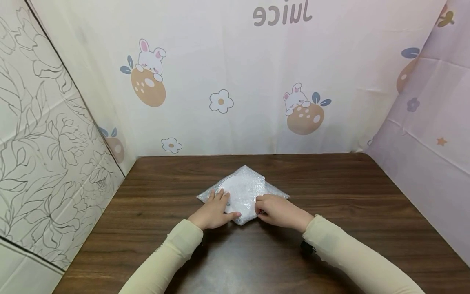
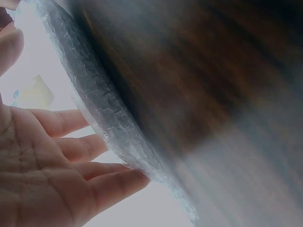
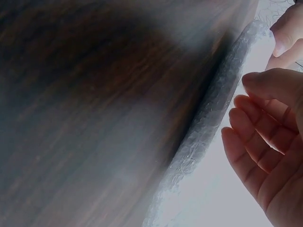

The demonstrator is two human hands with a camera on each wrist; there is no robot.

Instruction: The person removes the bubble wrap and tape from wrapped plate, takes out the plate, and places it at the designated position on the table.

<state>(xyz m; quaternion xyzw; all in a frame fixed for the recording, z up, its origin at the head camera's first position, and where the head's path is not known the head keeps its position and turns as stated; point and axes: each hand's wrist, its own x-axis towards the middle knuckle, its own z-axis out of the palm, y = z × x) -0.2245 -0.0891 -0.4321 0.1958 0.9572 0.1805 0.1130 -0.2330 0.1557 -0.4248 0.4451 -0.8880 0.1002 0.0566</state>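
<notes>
We see clear, pointed bubble wrap on a brown wood-grain table, folded around a white, round-edged object. Left on the wrap, the left hand lies spread; at its right edge, the right hand curls, whether pinching it we cannot tell.

The person wears pale cream sleeves and a black right-wrist attachment.

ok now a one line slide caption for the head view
Left hand spread on a bubble-wrapped packet, right hand at its edge, dark wooden table.
</notes>
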